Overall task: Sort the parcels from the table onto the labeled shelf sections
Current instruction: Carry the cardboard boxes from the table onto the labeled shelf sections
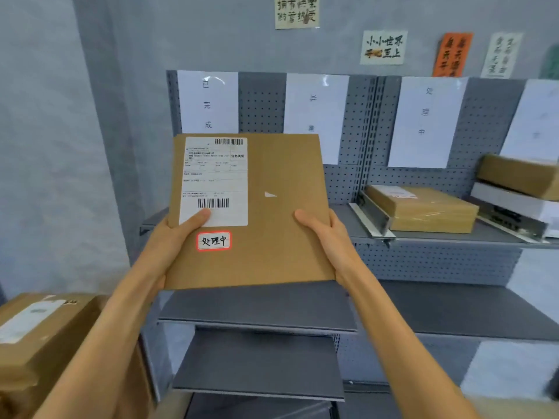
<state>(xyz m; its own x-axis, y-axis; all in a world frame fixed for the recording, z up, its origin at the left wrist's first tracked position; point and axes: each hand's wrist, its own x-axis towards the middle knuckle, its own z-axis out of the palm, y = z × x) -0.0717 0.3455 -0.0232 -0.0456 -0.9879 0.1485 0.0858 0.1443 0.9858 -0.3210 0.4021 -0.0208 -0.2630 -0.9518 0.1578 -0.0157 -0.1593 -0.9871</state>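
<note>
Two hands hold flat parcel (251, 211) upright in front of shelf, face toward camera, prob. to read red-edged tag (214, 241) 处理中. Left hand (178, 234) & right hand (320, 234) grip lower edges, thumbs on front. Matching sheet (426, 122) hangs further right, above shelved parcel (423, 208).

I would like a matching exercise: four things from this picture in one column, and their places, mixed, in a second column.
Things:
1. flat parcel
2. red-bordered sticker
3. taped parcel
4. orange note

Places:
A. on the wall above the shelf
B. lying on the shelf, right of centre
C. held in both hands
D. under the shipping label

Pairs: 1-C, 2-D, 3-B, 4-A
</note>
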